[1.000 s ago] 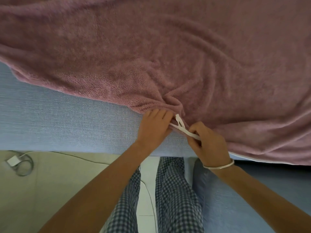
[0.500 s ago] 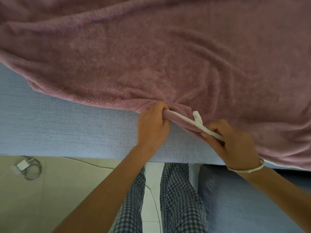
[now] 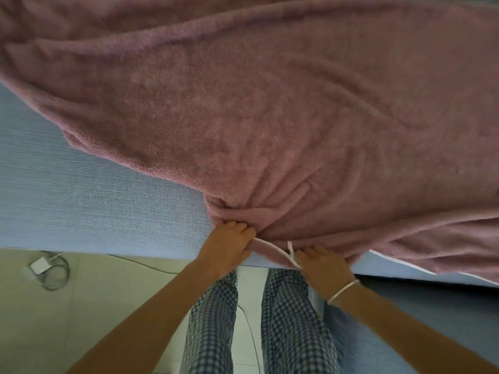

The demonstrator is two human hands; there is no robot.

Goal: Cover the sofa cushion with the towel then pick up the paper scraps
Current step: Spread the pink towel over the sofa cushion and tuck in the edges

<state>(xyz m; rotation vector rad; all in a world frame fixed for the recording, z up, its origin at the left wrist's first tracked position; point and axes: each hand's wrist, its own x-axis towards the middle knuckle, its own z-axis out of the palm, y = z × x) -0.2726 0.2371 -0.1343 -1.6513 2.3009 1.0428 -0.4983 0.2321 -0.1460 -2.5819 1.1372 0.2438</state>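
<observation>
A large pink towel (image 3: 270, 109) lies spread over most of the light blue sofa cushion (image 3: 89, 203), whose left part stays bare. The towel's near edge has a white hem with a small white tag (image 3: 290, 248). My left hand (image 3: 229, 245) grips that hem at the cushion's front edge. My right hand (image 3: 322, 263), a thin bracelet on its wrist, pinches the hem just to the right. The edge bunches into folds between the two hands. No paper scraps are in view.
Pale floor tiles (image 3: 94, 306) lie below the sofa front. A white charger with a coiled cable (image 3: 46, 268) sits on the floor at left. My legs in checked trousers (image 3: 216, 319) stand against the sofa. A darker blue cushion (image 3: 418, 306) is at lower right.
Both hands pulled the towel's hem toward the sofa's front edge and came closer together. More of the bare cushion shows at left.
</observation>
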